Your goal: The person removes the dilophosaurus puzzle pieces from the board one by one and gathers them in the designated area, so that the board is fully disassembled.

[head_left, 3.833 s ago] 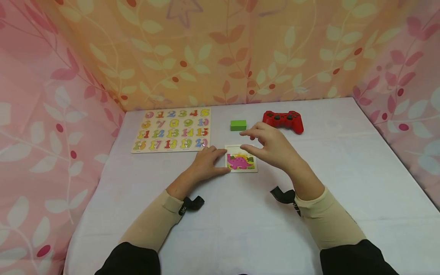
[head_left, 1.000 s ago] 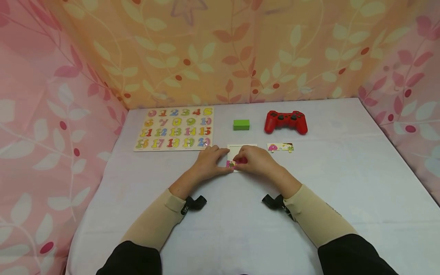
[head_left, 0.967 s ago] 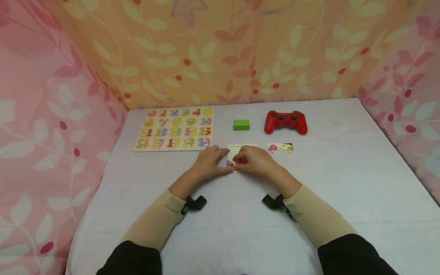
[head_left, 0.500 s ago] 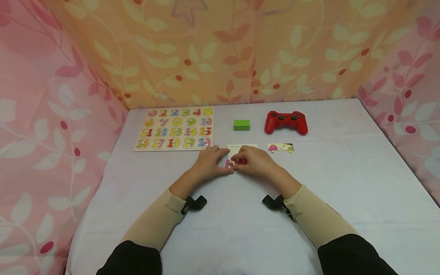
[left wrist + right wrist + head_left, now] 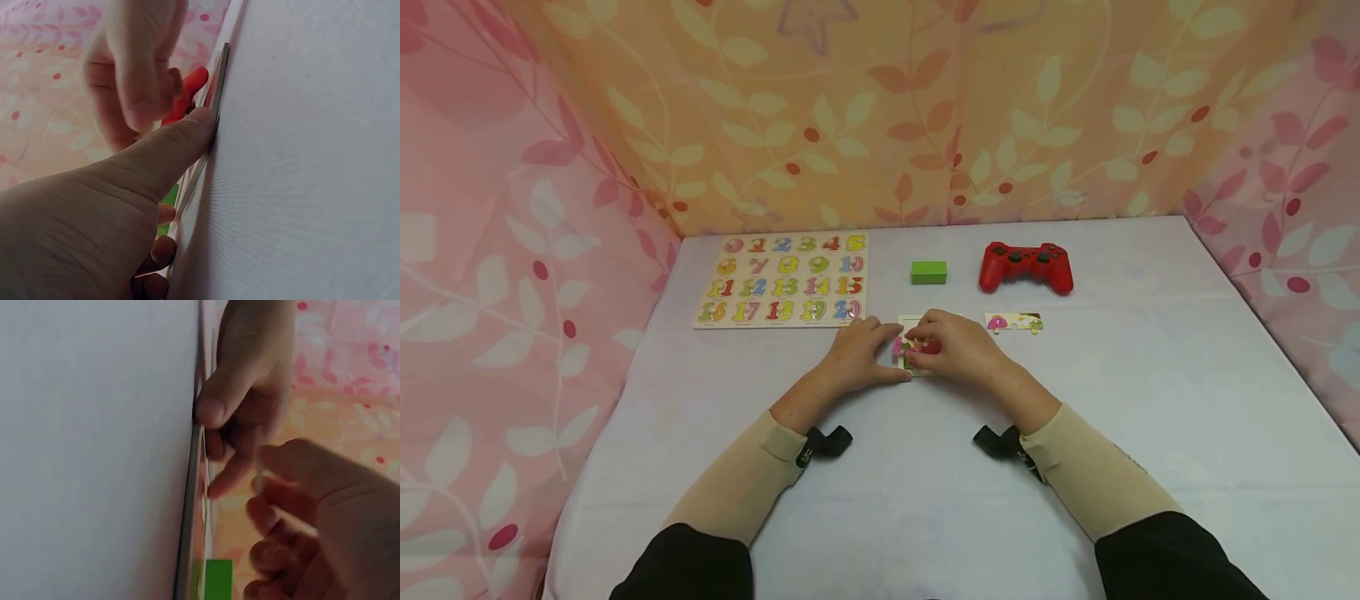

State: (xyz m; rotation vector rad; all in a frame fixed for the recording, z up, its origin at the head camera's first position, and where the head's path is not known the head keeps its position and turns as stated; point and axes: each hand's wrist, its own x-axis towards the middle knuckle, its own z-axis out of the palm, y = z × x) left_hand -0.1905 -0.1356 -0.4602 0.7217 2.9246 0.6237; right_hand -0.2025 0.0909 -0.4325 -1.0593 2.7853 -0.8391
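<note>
A small puzzle board (image 5: 908, 319) with a pale rim lies at mid-table. My left hand (image 5: 853, 354) holds its left side, the thumb near the bottom corner and the fingers by the upper edge. In the left wrist view the thumb rests against the board's thin edge (image 5: 220, 81). Between thumb and fingers, my right hand (image 5: 961, 352) pinches a pink and green puzzle piece (image 5: 898, 350) over the board. Seen edge-on in the right wrist view, that piece (image 5: 259, 482) is apart from the board (image 5: 192, 506). The right hand covers much of the board.
A dinosaur puzzle strip (image 5: 1015, 322) lies right of the board. Behind stand a green block (image 5: 928, 272) and a red game controller (image 5: 1026, 267). A number puzzle board (image 5: 782, 279) lies at the back left. Floral cloth (image 5: 880, 108) walls the table's back and sides.
The dinosaur picture was whole in the board; since then a strip has come out onto the table at right. Over the last half second the right hand has raised the pinched piece slightly.
</note>
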